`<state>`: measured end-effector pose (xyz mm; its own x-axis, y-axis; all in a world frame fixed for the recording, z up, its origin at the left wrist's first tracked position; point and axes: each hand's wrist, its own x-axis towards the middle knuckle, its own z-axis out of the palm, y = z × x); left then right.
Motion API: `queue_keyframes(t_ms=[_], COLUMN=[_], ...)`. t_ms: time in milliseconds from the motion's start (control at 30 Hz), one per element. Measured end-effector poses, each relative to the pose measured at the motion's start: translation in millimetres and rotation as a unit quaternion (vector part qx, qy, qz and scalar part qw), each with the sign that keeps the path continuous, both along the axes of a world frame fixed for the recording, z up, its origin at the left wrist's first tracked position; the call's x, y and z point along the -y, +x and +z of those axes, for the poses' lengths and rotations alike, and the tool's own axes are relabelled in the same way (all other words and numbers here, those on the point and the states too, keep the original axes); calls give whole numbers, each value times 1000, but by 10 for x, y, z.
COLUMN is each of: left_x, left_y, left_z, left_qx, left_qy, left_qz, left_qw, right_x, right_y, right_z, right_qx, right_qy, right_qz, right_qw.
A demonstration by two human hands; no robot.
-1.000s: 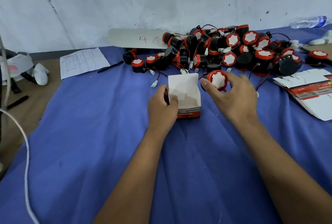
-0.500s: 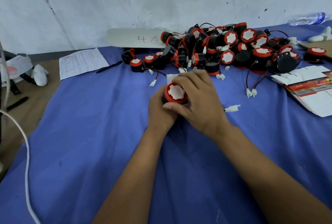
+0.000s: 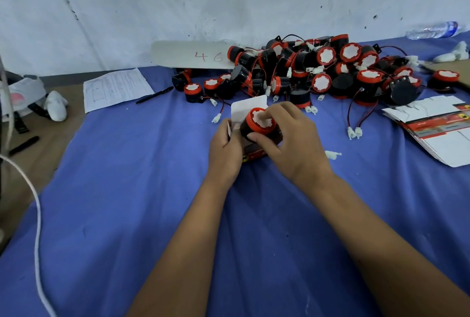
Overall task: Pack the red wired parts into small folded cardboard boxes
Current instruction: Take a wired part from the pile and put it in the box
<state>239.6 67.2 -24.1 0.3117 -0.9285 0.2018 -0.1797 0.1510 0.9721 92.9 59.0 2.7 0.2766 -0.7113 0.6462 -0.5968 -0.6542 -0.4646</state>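
Note:
My right hand [image 3: 290,144] grips a red and black wired part [image 3: 259,123] by its round red cap and holds it at the open mouth of a small cardboard box [image 3: 248,110]. The box's white flap stands up behind the part, and its red printed side shows below. My left hand [image 3: 225,150] holds the box by its left side. The part's lower body is hidden inside the box and behind my fingers. A big pile of the same red wired parts [image 3: 328,70] lies behind, near the wall.
A stack of flat unfolded boxes [image 3: 432,126] lies at the right. Loose white connectors [image 3: 354,132] trail from the pile. A printed sheet [image 3: 114,88] and pen [image 3: 155,94] lie at the left, a white board marked 46 [image 3: 193,55] at the back. Blue cloth [image 3: 127,189] covers the table.
My right hand picked a part from beside the pile, carried it left over the box and now lowers it into the open top. My left hand kept holding the box.

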Motion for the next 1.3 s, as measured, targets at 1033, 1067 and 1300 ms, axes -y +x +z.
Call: queue_keyframes(t_ms=[1033, 1067, 1300], left_x=[20, 20, 46], left_y=[-2, 3, 18], left_z=[-107, -98, -19], left_qx=[116, 102, 47], left_qy=[-14, -10, 21], left_qz=[-16, -17, 19], left_qw=[993, 995, 999], right_x=[22, 21, 14], right_y=[36, 37, -30], right_z=[-56, -56, -4], right_qx=[-101, -117, -121], right_qy=[-23, -42, 0], right_qz=[-64, -84, -92], right_qw=[992, 989, 988])
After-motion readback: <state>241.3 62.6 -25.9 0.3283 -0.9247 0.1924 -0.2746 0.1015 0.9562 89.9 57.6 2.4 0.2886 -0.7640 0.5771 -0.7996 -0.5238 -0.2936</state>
